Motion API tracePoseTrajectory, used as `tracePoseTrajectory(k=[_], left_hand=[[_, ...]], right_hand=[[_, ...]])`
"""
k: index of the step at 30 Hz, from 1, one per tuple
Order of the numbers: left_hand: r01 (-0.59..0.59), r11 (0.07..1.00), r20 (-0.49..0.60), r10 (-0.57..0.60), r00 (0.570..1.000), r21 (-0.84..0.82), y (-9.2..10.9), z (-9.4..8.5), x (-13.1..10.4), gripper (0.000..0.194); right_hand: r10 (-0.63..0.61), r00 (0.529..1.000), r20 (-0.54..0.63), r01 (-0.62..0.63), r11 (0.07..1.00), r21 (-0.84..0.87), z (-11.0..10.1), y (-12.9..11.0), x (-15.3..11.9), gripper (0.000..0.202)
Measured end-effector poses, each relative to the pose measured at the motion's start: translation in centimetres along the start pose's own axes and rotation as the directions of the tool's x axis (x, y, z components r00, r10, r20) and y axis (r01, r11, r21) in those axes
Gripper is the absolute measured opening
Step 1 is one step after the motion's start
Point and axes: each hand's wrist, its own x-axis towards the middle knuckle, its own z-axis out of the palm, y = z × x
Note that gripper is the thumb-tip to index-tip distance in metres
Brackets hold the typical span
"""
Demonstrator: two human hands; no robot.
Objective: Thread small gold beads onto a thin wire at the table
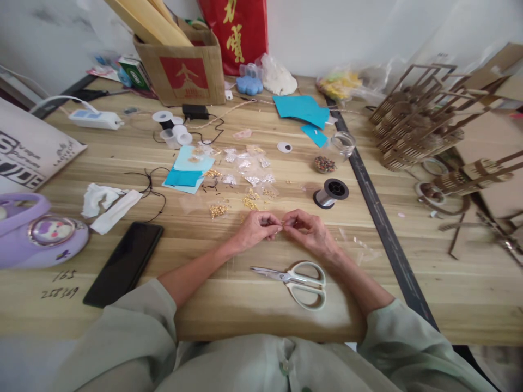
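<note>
My left hand point(260, 228) and my right hand point(307, 231) meet fingertip to fingertip over the table, both closed in a pinch. Something tiny and goldish seems to sit between the fingertips, too small to name. Just beyond my hands lie small piles of gold beads point(218, 210) and bags of silvery beads point(255, 171). A spool of thin clear line point(330, 194) stands past my right hand. Scissors with pale handles point(304, 283) rest on the table below my hands, blades pointing left.
A black phone point(125, 264) and a purple bottle point(44, 234) are at the left. Blue paper pieces point(183, 178) lie beside the beads. A clear jar of mixed beads point(326, 163) lies tipped at the back right. Woven brown baskets point(400, 130) stand beyond the dark strip point(376, 218).
</note>
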Motion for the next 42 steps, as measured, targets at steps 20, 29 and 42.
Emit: tracePoseTrajectory(k=[20,29,42], left_hand=[[-0.011,1.000,-0.021,0.012,1.000,0.022,0.17,-0.06,-0.06,0.017],[-0.028,0.999,-0.037,0.029,0.999,0.018,0.32,0.04,0.00,0.017],[-0.038,0.999,-0.020,0.039,0.999,0.025,0.07,-0.10,0.10,0.016]], right_hand=[[0.066,0.998,0.008,-0.067,0.997,0.026,0.09,0.35,-0.02,0.021],[0.102,0.995,0.016,-0.103,0.993,0.055,0.17,0.49,0.11,0.023],[0.148,0.988,0.044,-0.152,0.983,0.107,0.15,0.38,0.28,0.025]])
